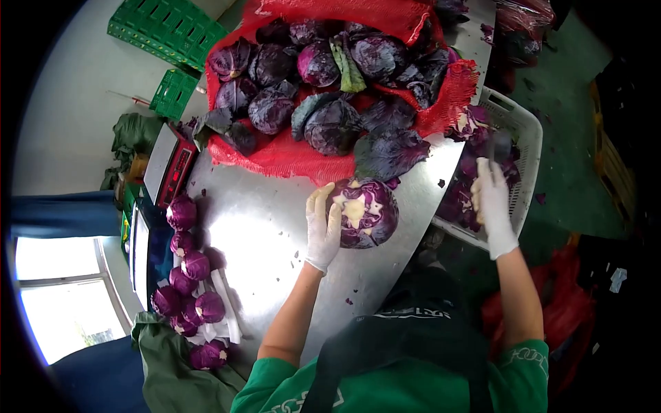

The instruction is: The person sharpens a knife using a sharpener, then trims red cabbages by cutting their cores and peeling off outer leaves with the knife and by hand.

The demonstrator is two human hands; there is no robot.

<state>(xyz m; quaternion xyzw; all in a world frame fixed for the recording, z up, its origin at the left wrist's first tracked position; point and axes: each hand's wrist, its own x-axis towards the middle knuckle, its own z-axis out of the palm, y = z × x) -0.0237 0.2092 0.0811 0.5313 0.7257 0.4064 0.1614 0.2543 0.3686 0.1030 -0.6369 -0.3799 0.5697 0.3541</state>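
Note:
A red cabbage rests on the metal table with its pale cut stem end facing up. My left hand, in a white glove, grips the cabbage's left side, fingers along its edge. My right hand, gloved too, is closed around a knife over the white crate. The knife's handle is hidden in the fist, and the greyish blade is blurred. Beneath it, the crate holds purple leaves and cut trimmings.
A red mesh sack full of untrimmed cabbages lies across the far metal table. Several trimmed cabbages line the left edge, near a red scale. Green crates stand at the back left. A wooden pallet is at right.

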